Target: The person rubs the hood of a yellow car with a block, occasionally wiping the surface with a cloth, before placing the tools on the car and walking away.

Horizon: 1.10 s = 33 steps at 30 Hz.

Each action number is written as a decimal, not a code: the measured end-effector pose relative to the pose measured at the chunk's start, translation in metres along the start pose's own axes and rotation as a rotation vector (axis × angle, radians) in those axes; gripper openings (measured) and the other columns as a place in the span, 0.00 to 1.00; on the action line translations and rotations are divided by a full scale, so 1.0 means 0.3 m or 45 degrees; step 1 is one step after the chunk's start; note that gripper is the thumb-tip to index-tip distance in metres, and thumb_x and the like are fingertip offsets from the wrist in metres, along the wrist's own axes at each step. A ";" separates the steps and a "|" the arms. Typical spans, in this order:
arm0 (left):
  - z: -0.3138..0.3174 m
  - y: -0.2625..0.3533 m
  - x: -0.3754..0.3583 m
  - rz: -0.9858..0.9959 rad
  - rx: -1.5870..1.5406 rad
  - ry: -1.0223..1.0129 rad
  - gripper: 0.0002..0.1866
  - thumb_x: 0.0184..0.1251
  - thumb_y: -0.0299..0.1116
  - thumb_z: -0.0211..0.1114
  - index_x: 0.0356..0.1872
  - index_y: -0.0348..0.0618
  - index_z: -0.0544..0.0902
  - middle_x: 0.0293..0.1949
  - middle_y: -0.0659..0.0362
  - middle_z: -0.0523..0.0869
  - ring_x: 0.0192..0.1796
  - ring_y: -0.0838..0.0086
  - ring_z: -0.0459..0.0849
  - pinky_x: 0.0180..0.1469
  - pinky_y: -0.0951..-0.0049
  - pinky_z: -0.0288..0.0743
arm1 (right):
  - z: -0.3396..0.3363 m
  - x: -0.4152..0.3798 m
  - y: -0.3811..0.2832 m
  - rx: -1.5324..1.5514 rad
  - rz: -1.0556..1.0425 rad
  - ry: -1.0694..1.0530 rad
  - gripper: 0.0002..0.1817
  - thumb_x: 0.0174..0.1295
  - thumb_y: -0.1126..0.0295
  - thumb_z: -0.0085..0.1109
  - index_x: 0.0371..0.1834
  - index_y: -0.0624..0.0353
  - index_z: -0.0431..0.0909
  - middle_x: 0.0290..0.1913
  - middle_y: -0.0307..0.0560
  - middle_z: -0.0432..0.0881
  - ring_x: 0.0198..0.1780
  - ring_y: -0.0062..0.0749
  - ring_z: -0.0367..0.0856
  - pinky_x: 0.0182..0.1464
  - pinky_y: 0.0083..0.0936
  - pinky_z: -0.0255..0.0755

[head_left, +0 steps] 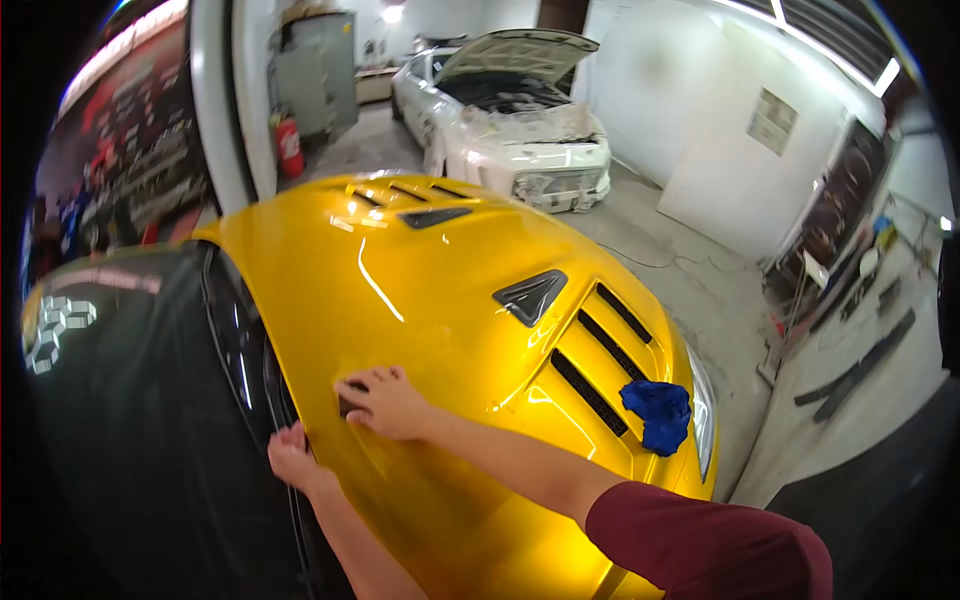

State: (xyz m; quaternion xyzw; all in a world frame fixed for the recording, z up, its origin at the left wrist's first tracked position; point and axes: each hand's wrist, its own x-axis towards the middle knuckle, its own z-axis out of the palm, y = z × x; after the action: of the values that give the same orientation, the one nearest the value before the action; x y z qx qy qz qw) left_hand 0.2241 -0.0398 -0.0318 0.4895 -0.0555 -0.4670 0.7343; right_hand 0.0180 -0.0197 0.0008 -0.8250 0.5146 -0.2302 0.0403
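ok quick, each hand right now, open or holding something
Left hand: curled at the yellow hood edge; grip cannot be told.
Right hand: holding a dark block on the hood.

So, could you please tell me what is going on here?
A person's right hand holds a small dark object against the yellow hood, while the left hand is at the hood's edge; whether it grips anything is unclear. A blue cloth lies near the headlight, and a white car stands beyond, bonnet raised.
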 end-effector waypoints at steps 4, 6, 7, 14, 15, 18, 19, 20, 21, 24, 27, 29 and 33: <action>0.037 0.031 -0.032 0.020 0.139 0.009 0.17 0.78 0.38 0.53 0.47 0.30 0.78 0.44 0.46 0.88 0.48 0.58 0.89 0.55 0.61 0.84 | 0.003 -0.050 -0.025 0.029 0.011 0.134 0.27 0.74 0.54 0.59 0.74 0.43 0.73 0.69 0.46 0.76 0.68 0.46 0.74 0.69 0.49 0.64; 0.046 0.058 -0.090 -0.005 0.112 0.050 0.17 0.77 0.38 0.54 0.48 0.30 0.78 0.45 0.44 0.88 0.48 0.58 0.89 0.57 0.62 0.83 | -0.033 -0.215 -0.079 0.039 0.027 0.122 0.25 0.73 0.55 0.59 0.72 0.44 0.76 0.68 0.45 0.77 0.66 0.44 0.76 0.69 0.46 0.65; 0.036 0.051 -0.071 -0.024 0.123 0.047 0.17 0.76 0.37 0.55 0.49 0.30 0.78 0.45 0.45 0.88 0.48 0.58 0.89 0.58 0.61 0.82 | -0.068 -0.333 -0.122 0.031 0.026 0.119 0.25 0.72 0.55 0.60 0.71 0.44 0.76 0.68 0.44 0.77 0.66 0.44 0.76 0.69 0.47 0.66; 0.033 0.023 -0.068 0.162 0.110 -0.010 0.11 0.73 0.28 0.54 0.43 0.28 0.79 0.38 0.46 0.87 0.42 0.60 0.90 0.50 0.68 0.85 | -0.054 -0.133 -0.020 -0.021 -0.050 0.081 0.25 0.70 0.59 0.61 0.70 0.47 0.76 0.64 0.43 0.79 0.64 0.45 0.75 0.67 0.47 0.65; 0.041 0.037 -0.085 0.162 0.155 -0.011 0.12 0.74 0.29 0.53 0.44 0.28 0.78 0.39 0.45 0.87 0.43 0.59 0.91 0.52 0.67 0.85 | -0.004 -0.040 0.030 0.047 -0.071 0.135 0.24 0.70 0.60 0.62 0.69 0.47 0.77 0.64 0.42 0.79 0.64 0.45 0.75 0.67 0.46 0.65; 0.031 0.041 -0.101 0.153 0.173 -0.012 0.11 0.75 0.30 0.52 0.42 0.29 0.78 0.39 0.45 0.88 0.43 0.59 0.91 0.54 0.66 0.85 | 0.001 -0.079 -0.027 0.060 -0.043 0.149 0.23 0.69 0.60 0.63 0.68 0.47 0.79 0.64 0.41 0.79 0.64 0.43 0.75 0.67 0.46 0.64; 0.040 0.049 -0.116 0.155 0.197 -0.015 0.11 0.75 0.30 0.52 0.42 0.30 0.78 0.39 0.45 0.88 0.44 0.59 0.91 0.54 0.66 0.84 | -0.036 -0.154 -0.066 0.026 -0.004 0.141 0.23 0.69 0.60 0.63 0.67 0.47 0.80 0.64 0.40 0.79 0.64 0.42 0.75 0.67 0.46 0.64; 0.054 0.056 -0.123 0.157 0.211 -0.016 0.11 0.74 0.30 0.52 0.42 0.30 0.78 0.39 0.45 0.88 0.44 0.59 0.91 0.54 0.66 0.84 | -0.079 -0.282 -0.118 0.041 -0.055 0.115 0.22 0.69 0.61 0.63 0.67 0.47 0.80 0.65 0.40 0.79 0.65 0.42 0.75 0.67 0.46 0.64; 0.063 0.062 -0.126 0.147 0.191 -0.019 0.11 0.74 0.30 0.52 0.42 0.30 0.78 0.39 0.45 0.88 0.44 0.59 0.91 0.54 0.66 0.84 | -0.106 -0.379 -0.156 0.055 -0.109 0.083 0.22 0.69 0.61 0.63 0.66 0.47 0.81 0.65 0.39 0.79 0.65 0.42 0.75 0.67 0.46 0.64; 0.056 0.062 -0.137 0.108 0.152 -0.011 0.11 0.74 0.31 0.52 0.43 0.31 0.78 0.40 0.46 0.89 0.44 0.60 0.90 0.55 0.66 0.83 | -0.113 -0.333 -0.140 0.043 -0.082 0.019 0.22 0.70 0.60 0.63 0.67 0.47 0.80 0.65 0.40 0.79 0.65 0.42 0.74 0.66 0.47 0.64; 0.067 0.082 -0.157 0.094 0.190 0.000 0.12 0.74 0.31 0.52 0.44 0.31 0.77 0.42 0.45 0.89 0.44 0.59 0.90 0.55 0.65 0.82 | 0.004 -0.013 -0.003 0.038 -0.114 0.086 0.22 0.70 0.60 0.63 0.67 0.48 0.80 0.65 0.40 0.79 0.65 0.43 0.75 0.66 0.47 0.65; 0.058 0.075 -0.138 0.076 0.163 -0.001 0.12 0.74 0.32 0.52 0.45 0.31 0.78 0.42 0.44 0.89 0.45 0.59 0.90 0.56 0.65 0.81 | 0.020 0.025 0.003 0.053 -0.112 0.111 0.22 0.70 0.60 0.63 0.67 0.48 0.80 0.65 0.40 0.79 0.65 0.43 0.75 0.66 0.47 0.65; 0.065 0.078 -0.134 0.042 0.133 -0.007 0.13 0.74 0.32 0.52 0.46 0.31 0.78 0.40 0.45 0.89 0.44 0.59 0.90 0.55 0.67 0.81 | -0.115 -0.348 -0.156 0.043 -0.101 0.032 0.22 0.70 0.62 0.64 0.67 0.48 0.80 0.65 0.39 0.79 0.63 0.41 0.76 0.67 0.44 0.64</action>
State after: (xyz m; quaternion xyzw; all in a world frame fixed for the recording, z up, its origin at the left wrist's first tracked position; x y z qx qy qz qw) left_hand 0.2061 -0.0210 0.0114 0.5249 -0.0899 -0.4527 0.7152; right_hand 0.0044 0.0986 0.0104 -0.8410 0.4779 -0.2507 0.0385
